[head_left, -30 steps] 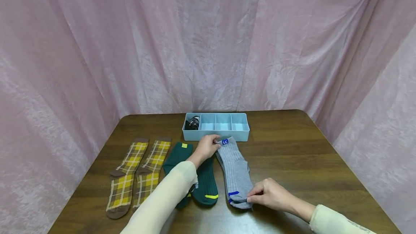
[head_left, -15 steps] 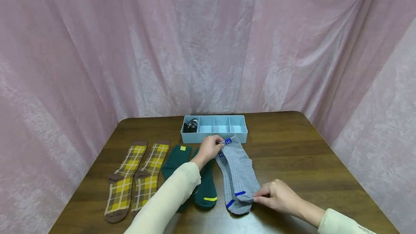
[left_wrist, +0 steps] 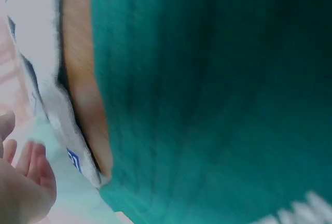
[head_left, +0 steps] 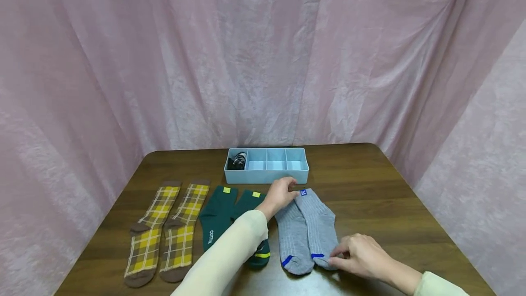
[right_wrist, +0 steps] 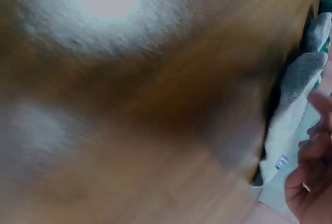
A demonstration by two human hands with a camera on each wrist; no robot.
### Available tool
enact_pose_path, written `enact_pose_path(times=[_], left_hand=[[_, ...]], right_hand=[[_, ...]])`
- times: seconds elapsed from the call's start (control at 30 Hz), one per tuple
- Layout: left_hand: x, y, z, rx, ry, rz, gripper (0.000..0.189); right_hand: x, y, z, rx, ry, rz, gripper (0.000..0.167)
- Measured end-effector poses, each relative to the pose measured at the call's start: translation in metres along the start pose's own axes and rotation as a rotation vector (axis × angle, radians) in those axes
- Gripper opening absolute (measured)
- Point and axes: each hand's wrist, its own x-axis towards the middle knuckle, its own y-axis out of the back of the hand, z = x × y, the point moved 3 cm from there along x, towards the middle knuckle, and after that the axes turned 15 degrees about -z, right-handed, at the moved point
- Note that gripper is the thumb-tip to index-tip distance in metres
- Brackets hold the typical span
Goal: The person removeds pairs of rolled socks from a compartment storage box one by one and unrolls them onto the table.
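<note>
Two grey ribbed socks lie side by side in the head view, the left sock [head_left: 293,236] and the right sock [head_left: 320,223], each with a blue stripe near the toe. My left hand [head_left: 281,195] is over their cuffs, its fingers loosely bent, with nothing visible held. In the left wrist view that hand [left_wrist: 26,182] appears apart from the LC-tagged cuff [left_wrist: 75,159]. Near the right sock's toe is my right hand [head_left: 361,257], thumb and forefinger loosely bent; whether they still touch the fabric is unclear. My left forearm partly covers two dark green socks [head_left: 219,211].
Two yellow-and-brown plaid socks [head_left: 148,236] lie at the left of the wooden table [head_left: 382,204]. A light blue divided box [head_left: 267,177] stands at the back, with dark rolled items [head_left: 237,161] in its leftmost compartment. A pink curtain [head_left: 263,58] hangs behind.
The upper grey sock has shifted right off the other, so both now lie side by side. Both hands moved right with it, and their fingers have loosened.
</note>
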Motion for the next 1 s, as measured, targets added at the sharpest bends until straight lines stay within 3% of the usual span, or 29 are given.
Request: enact_pose_path(times=[0.1, 0.2, 0.37, 0.5, 0.77, 1.0], left_hand=[[-0.01, 0.006, -0.003, 0.175, 0.001, -0.053, 0.033], [-0.026, 0.011, -0.005, 0.291, 0.027, -0.133, 0.041], [-0.051, 0.002, -0.003, 0.44, 0.077, -0.316, 0.073], [-0.06, -0.01, -0.001, 0.573, 0.081, -0.423, 0.096], [-0.062, -0.015, -0.001, 0.605, 0.088, -0.486, 0.101], [-0.064, -0.015, -0.001, 0.612, 0.094, -0.485, 0.101]], right_hand=[[0.021, 0.004, 0.004, -0.139, -0.033, 0.034, 0.023], [0.043, 0.003, 0.014, -0.23, -0.074, -0.043, 0.05], [0.058, -0.013, 0.033, -0.175, -0.098, -0.267, 0.088], [0.054, -0.024, 0.045, -0.181, -0.101, -0.332, 0.101], [0.042, -0.026, 0.061, -0.2, -0.204, -0.341, 0.11], [0.044, -0.033, 0.057, -0.181, -0.197, -0.313, 0.111]])
